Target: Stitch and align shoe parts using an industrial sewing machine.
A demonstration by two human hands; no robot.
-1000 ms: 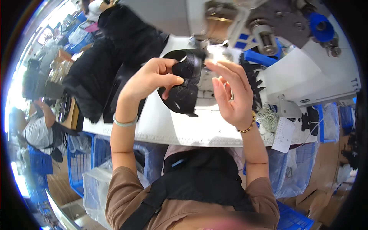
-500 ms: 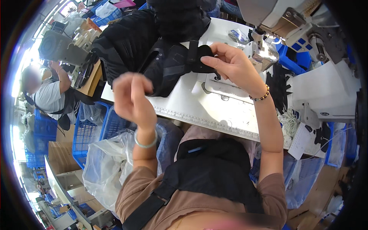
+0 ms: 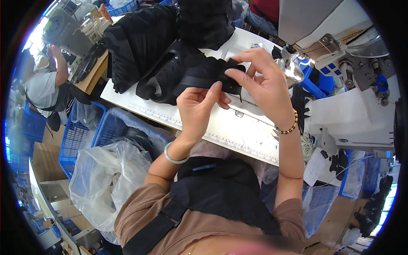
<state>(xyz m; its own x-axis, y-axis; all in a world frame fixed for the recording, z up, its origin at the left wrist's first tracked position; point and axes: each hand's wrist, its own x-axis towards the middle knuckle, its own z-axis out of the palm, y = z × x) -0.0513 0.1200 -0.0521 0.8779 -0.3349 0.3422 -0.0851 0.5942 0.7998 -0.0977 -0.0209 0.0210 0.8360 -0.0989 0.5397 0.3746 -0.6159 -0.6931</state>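
A dark padded fabric piece with a flat band across it lies on the white table, its right end raised between my hands. My left hand pinches its near edge between thumb and fingers. On the right end, my right hand has thumb and fingertips closed on a short black strap. A thin dark thread or cord hangs below this end. Left of it, touching, lie more black fabric pieces, layered in a heap. What exactly the pieces are cannot be made out.
A white sewing machine stands at the right, with a blue bin behind my right hand. A ruler strip runs along the table's front edge. Blue baskets and a clear plastic bag sit at the left, where another person works.
My left hand has moved right and up from beside the heap and now grips the near edge of the fabric piece. The right hand keeps hold at its right end; the view has shifted slightly.
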